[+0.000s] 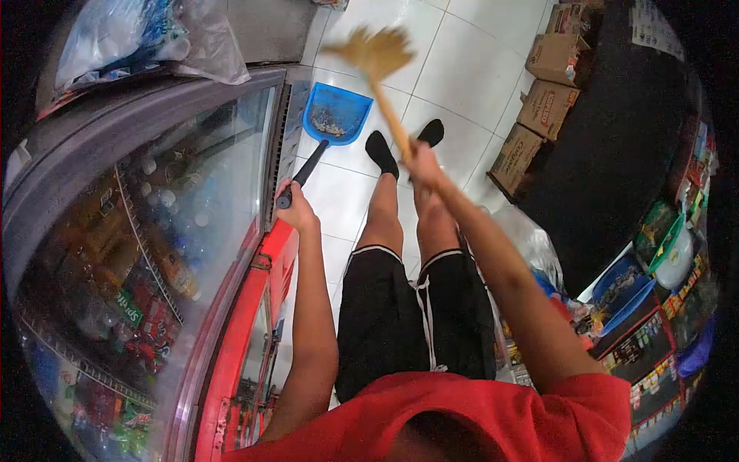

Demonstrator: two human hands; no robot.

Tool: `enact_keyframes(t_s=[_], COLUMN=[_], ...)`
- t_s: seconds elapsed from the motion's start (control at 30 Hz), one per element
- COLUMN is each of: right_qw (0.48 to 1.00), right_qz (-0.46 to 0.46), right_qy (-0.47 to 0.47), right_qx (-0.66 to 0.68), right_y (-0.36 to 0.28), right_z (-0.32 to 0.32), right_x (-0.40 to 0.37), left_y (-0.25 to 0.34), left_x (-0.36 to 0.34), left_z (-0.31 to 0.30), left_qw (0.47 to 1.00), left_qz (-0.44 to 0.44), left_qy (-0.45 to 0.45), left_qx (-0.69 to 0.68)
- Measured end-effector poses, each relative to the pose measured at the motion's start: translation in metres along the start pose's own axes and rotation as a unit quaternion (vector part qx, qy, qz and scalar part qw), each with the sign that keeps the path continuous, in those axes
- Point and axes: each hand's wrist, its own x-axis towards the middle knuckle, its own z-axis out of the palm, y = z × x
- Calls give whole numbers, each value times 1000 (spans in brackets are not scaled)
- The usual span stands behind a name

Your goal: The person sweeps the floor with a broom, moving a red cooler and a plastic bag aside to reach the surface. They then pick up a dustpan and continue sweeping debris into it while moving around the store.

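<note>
My left hand is wrapped round the end of the black handle of a blue dustpan. The pan rests on the white tiled floor beside the fridge, with grey debris in it. My right hand grips the wooden handle of a broom. Its tan bristles, blurred, are beyond the dustpan and slightly to its right, apart from it.
On the left stands a glass-door drinks fridge with a red lower frame, plastic bags on top. Cardboard boxes line the right side by a black surface. A blue container and packaged goods lie lower right. My feet are on the tiles.
</note>
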Motion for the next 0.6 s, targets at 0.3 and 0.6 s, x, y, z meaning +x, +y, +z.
enact_keyframes(t_s=[0.3,0.6], right_qw=[993,960], right_qz=[110,59], right_qy=[29,40], right_qx=[40,271], right_y=[-73,-69], right_z=[-178,-270], right_x=[-113,163], left_y=[-8,-13], left_x=[-6,-32], left_z=[-16,-54], left_qw=[1000,996], left_qz=[-13,-46], left_qy=[3,43], left_qx=[10,-61])
